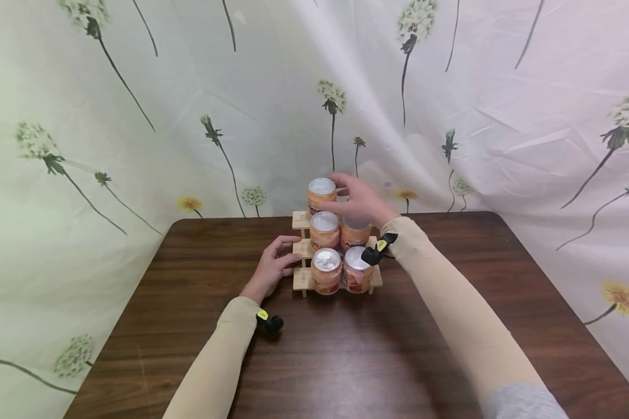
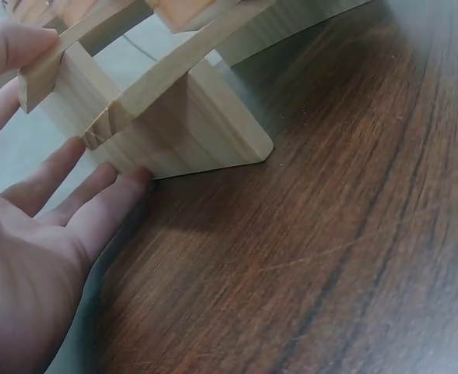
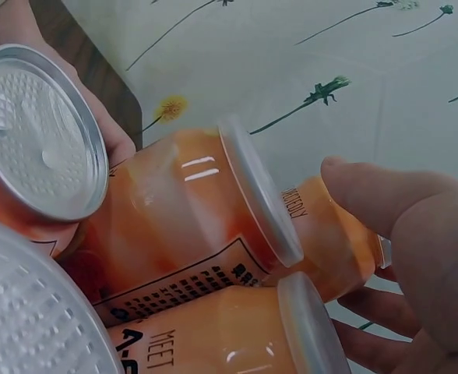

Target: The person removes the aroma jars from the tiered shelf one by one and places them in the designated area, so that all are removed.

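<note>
A three-tier light wooden rack (image 1: 302, 280) holds orange-labelled cans with silver lids. Two stand on the bottom step, including a left can (image 1: 327, 272); two more are on the middle step, one partly behind my right wrist. On the top step, at the left, is another can (image 1: 322, 189). My right hand (image 1: 360, 201) is beside that top can, thumb across its front and fingers reaching behind; in the right wrist view the thumb (image 3: 400, 202) is extended and the palm stands off the can. My left hand (image 1: 274, 265) grips the rack's left side, its fingers (image 2: 108, 210) against the side panel.
The rack stands on a dark brown wooden table (image 1: 188, 326), near its back edge. Behind it hangs a pale curtain (image 1: 272, 116) printed with dandelions. Each wrist carries a small black camera (image 1: 269, 323).
</note>
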The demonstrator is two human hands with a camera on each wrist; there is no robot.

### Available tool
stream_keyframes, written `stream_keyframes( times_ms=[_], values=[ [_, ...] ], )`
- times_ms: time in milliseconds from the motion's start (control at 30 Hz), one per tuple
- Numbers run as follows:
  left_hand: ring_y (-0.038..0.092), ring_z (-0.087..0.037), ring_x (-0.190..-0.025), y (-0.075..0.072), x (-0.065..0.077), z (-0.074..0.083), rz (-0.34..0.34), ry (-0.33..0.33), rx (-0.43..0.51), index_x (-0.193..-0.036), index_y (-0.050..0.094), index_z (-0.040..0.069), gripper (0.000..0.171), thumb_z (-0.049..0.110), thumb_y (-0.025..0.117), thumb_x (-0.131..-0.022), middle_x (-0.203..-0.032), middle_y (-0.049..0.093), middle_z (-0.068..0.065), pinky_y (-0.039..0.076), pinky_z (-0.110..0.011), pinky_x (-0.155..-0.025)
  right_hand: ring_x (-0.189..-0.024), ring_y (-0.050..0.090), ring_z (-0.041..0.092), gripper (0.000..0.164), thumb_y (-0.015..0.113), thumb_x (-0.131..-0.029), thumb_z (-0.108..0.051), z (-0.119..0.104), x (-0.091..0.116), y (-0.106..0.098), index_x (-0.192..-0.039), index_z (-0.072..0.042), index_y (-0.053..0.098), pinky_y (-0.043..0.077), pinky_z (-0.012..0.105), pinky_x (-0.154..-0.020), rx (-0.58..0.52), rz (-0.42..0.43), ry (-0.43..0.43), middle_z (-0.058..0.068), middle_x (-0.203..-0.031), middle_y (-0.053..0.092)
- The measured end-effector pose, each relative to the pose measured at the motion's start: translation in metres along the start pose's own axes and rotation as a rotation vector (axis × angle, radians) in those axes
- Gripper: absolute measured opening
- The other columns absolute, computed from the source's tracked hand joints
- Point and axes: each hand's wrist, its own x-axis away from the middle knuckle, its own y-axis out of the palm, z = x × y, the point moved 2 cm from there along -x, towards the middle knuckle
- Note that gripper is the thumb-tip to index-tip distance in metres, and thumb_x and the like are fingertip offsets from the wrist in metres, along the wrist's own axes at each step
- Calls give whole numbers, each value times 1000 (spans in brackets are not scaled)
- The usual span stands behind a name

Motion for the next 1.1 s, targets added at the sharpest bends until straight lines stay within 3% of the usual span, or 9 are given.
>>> stream_keyframes(
  times_ms=[200, 500, 800, 1100],
  values=[
    [61, -28, -120, 0, 0, -4, -5, -22, 3, -142, 57, 14, 43, 10, 69, -100, -145, 48, -16, 61, -41, -85, -135, 57, 33, 79, 82, -93, -40, 3, -2, 4, -157, -12, 45, 50, 47, -109, -19, 5, 28, 8, -148, 57],
    [61, -29, -119, 1, 0, 1, 1, 0, -11, -144, 55, 13, 45, 11, 68, -100, -146, 49, -18, 61, -41, -83, -131, 60, 31, 72, 83, -92, -37, -4, -8, 4, -150, -9, 50, 53, 44, -104, -54, 21, 32, 8, -139, 62],
    [59, -29, -122, 1, 2, 0, 4, -21, -21, -146, 54, 12, 47, 11, 68, -101, -147, 48, -18, 61, -41, -86, -124, 63, 30, 66, 82, -92, -33, -6, -11, 5, -144, -5, 52, 54, 43, -101, -40, 5, 53, 11, -134, 63],
    [61, -26, -117, 2, 2, 0, -1, 6, -1, -145, 54, 11, 46, 10, 67, -101, -145, 49, -18, 61, -40, -84, -118, 63, 28, 66, 81, -92, -35, -6, -14, 5, -143, -4, 52, 54, 42, -99, -25, 21, 58, 11, -130, 63]
  ],
)
